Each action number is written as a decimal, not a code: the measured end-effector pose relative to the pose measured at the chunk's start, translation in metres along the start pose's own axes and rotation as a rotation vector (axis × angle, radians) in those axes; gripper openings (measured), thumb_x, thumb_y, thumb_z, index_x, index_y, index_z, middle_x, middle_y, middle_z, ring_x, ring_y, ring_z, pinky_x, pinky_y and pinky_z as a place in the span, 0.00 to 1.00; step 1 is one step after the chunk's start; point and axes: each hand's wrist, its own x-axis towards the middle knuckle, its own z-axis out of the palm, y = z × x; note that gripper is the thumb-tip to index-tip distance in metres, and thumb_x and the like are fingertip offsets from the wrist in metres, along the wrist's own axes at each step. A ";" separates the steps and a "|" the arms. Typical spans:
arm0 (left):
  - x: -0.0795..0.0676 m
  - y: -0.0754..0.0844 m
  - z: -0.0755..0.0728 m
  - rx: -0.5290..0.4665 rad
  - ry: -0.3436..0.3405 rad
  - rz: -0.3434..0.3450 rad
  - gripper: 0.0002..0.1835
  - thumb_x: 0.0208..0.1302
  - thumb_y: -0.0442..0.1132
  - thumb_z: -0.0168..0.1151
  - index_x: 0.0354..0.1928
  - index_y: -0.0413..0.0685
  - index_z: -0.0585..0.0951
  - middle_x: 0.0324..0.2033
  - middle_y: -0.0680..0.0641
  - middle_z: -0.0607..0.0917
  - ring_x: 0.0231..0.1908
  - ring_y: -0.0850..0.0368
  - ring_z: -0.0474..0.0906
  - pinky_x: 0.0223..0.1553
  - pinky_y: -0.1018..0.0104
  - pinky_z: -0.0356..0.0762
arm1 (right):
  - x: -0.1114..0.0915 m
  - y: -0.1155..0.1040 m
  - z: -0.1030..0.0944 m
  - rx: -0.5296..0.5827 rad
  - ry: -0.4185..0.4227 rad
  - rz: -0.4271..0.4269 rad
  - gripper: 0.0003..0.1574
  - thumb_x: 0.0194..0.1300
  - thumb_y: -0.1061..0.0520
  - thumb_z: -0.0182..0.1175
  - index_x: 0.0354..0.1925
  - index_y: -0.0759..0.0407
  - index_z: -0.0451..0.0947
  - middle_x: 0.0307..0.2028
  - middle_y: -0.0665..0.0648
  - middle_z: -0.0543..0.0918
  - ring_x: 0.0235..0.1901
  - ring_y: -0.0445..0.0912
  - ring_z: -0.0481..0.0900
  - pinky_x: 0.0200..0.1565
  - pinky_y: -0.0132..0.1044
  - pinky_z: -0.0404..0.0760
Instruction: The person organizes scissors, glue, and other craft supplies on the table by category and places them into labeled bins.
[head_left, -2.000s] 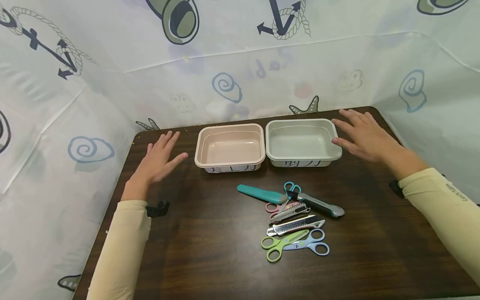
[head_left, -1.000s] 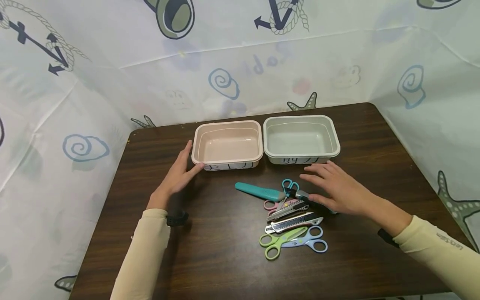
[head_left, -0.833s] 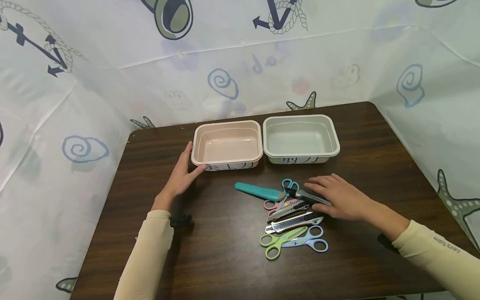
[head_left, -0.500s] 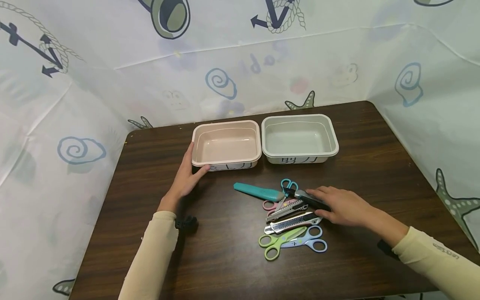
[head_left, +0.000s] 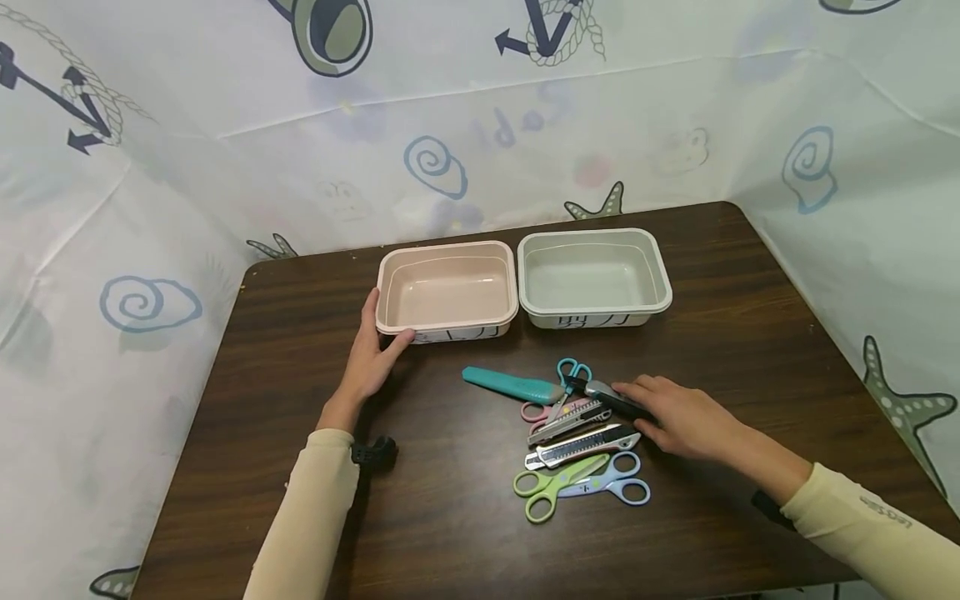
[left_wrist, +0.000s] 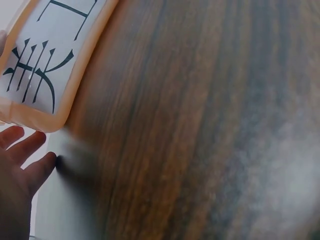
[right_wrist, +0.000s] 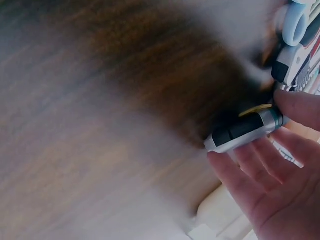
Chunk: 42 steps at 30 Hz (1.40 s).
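**One Hand by a Box, One Hand on a Cutter**

On the big brown table (head_left: 450,517), a pink box (head_left: 446,287) and a pale green box (head_left: 596,275) stand side by side. The left hand (head_left: 366,367) touches the pink box at its near left corner, with loose fingers that do not curl round it. The right hand (head_left: 686,421) pinches the fat end of a black-and-grey cutter (head_left: 615,402) between thumb and fingers. The cutter's thin end crosses over the blue-green scissors (head_left: 574,372). A fast lift could catch the scissors and drag them along — and, held at just one end, the cutter might tip or slip. It looks long and smooth, with a little green band. Its thin front is black — too small to tell if a sharp blade shows.
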 end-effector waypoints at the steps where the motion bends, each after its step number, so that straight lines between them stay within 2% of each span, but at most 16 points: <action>1: 0.000 0.001 0.000 0.003 -0.002 -0.001 0.48 0.65 0.33 0.64 0.76 0.37 0.43 0.71 0.30 0.57 0.65 0.34 0.64 0.61 0.38 0.60 | 0.000 0.000 0.001 0.001 0.007 0.003 0.34 0.60 0.58 0.68 0.64 0.58 0.72 0.48 0.56 0.79 0.44 0.49 0.79 0.31 0.43 0.80; 9: 0.000 0.001 -0.001 0.012 -0.001 -0.007 0.46 0.67 0.35 0.62 0.76 0.37 0.43 0.71 0.31 0.57 0.66 0.35 0.63 0.62 0.40 0.59 | 0.000 -0.003 0.000 -0.025 0.076 -0.009 0.34 0.57 0.59 0.71 0.62 0.53 0.75 0.45 0.54 0.81 0.41 0.47 0.80 0.27 0.42 0.78; 18: -0.001 -0.002 -0.001 -0.012 0.003 -0.017 0.47 0.67 0.35 0.62 0.77 0.40 0.42 0.71 0.32 0.57 0.66 0.37 0.64 0.62 0.41 0.60 | 0.008 -0.017 -0.020 -0.073 0.191 -0.037 0.32 0.55 0.60 0.72 0.59 0.50 0.78 0.45 0.50 0.81 0.38 0.43 0.78 0.20 0.32 0.68; 22: 0.000 -0.003 -0.001 -0.010 -0.001 -0.021 0.46 0.67 0.36 0.62 0.77 0.40 0.43 0.72 0.32 0.57 0.66 0.37 0.63 0.63 0.41 0.60 | 0.022 -0.028 -0.025 -0.075 0.222 -0.062 0.30 0.55 0.60 0.72 0.57 0.49 0.80 0.45 0.50 0.81 0.38 0.44 0.77 0.22 0.34 0.70; 26: 0.001 -0.002 -0.001 0.000 -0.010 -0.025 0.46 0.68 0.36 0.62 0.77 0.40 0.43 0.72 0.32 0.57 0.66 0.38 0.63 0.63 0.42 0.60 | 0.039 -0.041 -0.029 -0.085 0.261 -0.103 0.28 0.56 0.60 0.71 0.56 0.51 0.80 0.44 0.51 0.81 0.38 0.45 0.76 0.29 0.38 0.73; 33: 0.001 -0.001 0.000 0.019 -0.017 -0.035 0.46 0.68 0.37 0.62 0.77 0.41 0.43 0.71 0.31 0.58 0.66 0.35 0.63 0.62 0.40 0.60 | 0.070 -0.053 -0.032 -0.072 0.342 -0.153 0.25 0.61 0.58 0.67 0.58 0.53 0.79 0.47 0.54 0.79 0.42 0.50 0.73 0.39 0.43 0.69; 42: 0.001 0.001 0.001 0.034 -0.001 -0.030 0.46 0.67 0.35 0.62 0.77 0.41 0.44 0.71 0.31 0.59 0.65 0.35 0.64 0.62 0.40 0.61 | 0.114 -0.068 -0.026 -0.082 0.425 -0.048 0.24 0.67 0.58 0.62 0.61 0.51 0.77 0.52 0.56 0.77 0.49 0.53 0.71 0.45 0.48 0.66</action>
